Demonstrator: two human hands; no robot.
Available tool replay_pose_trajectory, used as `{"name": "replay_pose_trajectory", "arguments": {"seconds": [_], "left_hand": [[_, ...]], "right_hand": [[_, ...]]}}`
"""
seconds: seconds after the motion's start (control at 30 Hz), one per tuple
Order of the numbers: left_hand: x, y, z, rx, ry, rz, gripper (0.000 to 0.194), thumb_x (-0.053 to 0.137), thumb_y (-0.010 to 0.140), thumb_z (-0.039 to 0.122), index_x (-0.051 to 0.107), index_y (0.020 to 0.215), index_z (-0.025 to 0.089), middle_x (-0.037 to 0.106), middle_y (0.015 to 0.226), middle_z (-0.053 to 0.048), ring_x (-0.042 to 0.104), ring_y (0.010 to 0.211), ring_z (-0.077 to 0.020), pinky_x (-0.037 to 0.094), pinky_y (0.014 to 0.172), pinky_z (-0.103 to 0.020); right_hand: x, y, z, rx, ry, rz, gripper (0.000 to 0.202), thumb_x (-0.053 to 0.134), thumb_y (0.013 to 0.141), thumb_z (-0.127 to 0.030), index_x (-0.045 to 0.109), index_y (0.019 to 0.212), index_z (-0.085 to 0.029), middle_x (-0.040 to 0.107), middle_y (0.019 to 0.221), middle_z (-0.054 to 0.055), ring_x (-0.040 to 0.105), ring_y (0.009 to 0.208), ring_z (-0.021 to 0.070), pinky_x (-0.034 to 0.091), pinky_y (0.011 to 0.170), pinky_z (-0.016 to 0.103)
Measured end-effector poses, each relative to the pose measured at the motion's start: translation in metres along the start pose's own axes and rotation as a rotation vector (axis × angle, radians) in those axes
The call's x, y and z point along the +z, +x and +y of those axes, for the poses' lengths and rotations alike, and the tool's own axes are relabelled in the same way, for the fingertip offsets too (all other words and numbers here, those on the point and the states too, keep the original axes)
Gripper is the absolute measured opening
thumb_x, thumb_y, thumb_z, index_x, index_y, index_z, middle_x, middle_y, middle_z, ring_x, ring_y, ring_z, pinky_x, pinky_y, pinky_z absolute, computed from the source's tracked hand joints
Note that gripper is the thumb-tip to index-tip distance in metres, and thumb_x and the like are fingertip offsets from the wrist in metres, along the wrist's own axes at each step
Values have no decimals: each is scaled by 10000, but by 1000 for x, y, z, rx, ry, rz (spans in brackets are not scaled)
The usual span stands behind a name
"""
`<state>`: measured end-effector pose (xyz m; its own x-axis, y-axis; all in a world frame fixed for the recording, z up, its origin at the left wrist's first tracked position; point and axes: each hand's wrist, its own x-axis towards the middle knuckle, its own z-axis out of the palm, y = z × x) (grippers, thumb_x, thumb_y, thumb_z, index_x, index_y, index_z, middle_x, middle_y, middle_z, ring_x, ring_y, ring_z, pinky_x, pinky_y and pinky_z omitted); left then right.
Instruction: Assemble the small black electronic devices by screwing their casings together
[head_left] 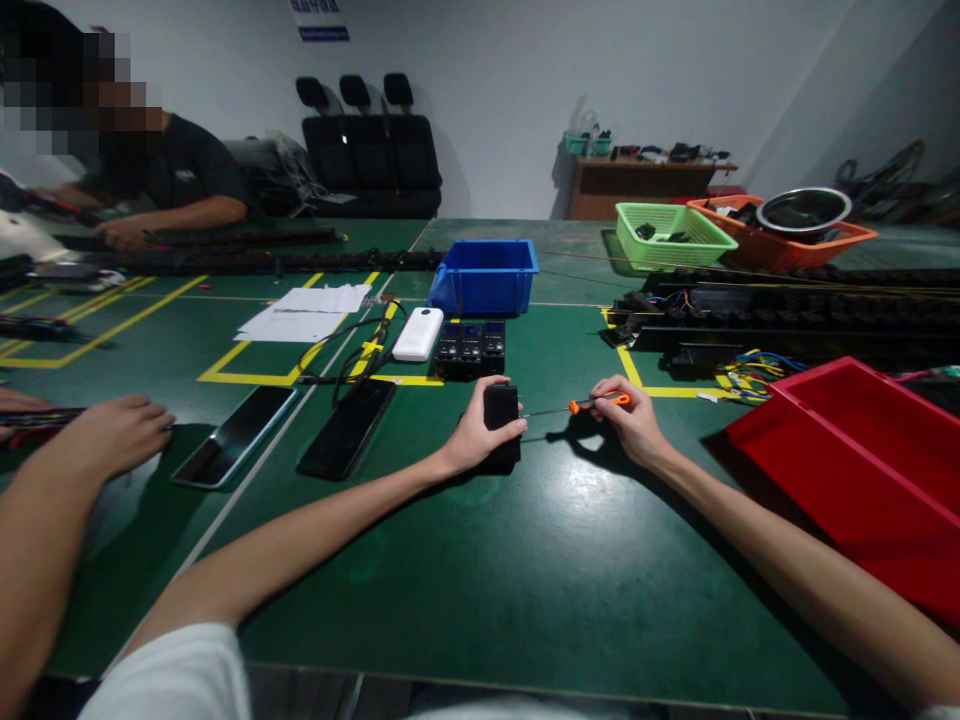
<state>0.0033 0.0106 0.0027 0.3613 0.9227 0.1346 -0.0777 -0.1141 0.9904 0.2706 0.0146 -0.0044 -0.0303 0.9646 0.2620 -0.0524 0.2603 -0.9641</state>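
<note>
My left hand (480,432) grips a small black box-shaped device (501,408) just above the green table (420,590), thumb across its front. In my right hand (628,418) is a screwdriver (600,402) with an orange and black handle. Its thin shaft points left, and the tip meets the right side of the black device. Whether the tip sits in a screw is too small to tell. Behind my left hand stand several black modules (471,345) in a row, beside a white power bank (418,334).
Two phones (349,428) (236,437) lie to the left, near another person's hand (120,435). Behind are papers (300,312) and a blue bin (491,275). A red bin (862,480), wired black assemblies (780,305) and a green basket (675,238) stand right. Another person works back left.
</note>
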Motion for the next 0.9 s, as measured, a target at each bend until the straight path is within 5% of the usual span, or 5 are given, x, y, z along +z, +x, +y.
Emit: {"name": "replay_pose_trajectory", "arguments": {"seconds": [0.27, 0.63, 0.9], "left_hand": [[0, 0, 1, -2, -4, -5, 676, 762, 736, 315, 341, 1262, 251, 589, 1057, -51, 668, 875, -166, 528, 824, -357], [0, 0, 1, 3, 22, 2, 675, 761, 739, 324, 342, 1264, 251, 594, 1062, -59, 665, 875, -168, 532, 817, -358], [0, 0, 0, -1, 11, 6, 671, 756, 742, 331, 344, 1267, 257, 594, 1058, -56, 664, 864, -165, 536, 789, -342]], "right_hand": [[0, -1, 2, -20, -37, 23, 243, 778, 710, -333, 622, 858, -220, 598, 862, -4, 546, 680, 126, 444, 590, 242], [8, -1, -7, 38, -167, 40, 239, 652, 847, -420, 584, 782, -200, 506, 535, -54, 425, 474, 95, 313, 486, 229], [7, -1, -5, 7, -111, 71, 304, 735, 757, -374, 595, 986, -231, 596, 769, -29, 534, 572, 110, 439, 538, 249]]}}
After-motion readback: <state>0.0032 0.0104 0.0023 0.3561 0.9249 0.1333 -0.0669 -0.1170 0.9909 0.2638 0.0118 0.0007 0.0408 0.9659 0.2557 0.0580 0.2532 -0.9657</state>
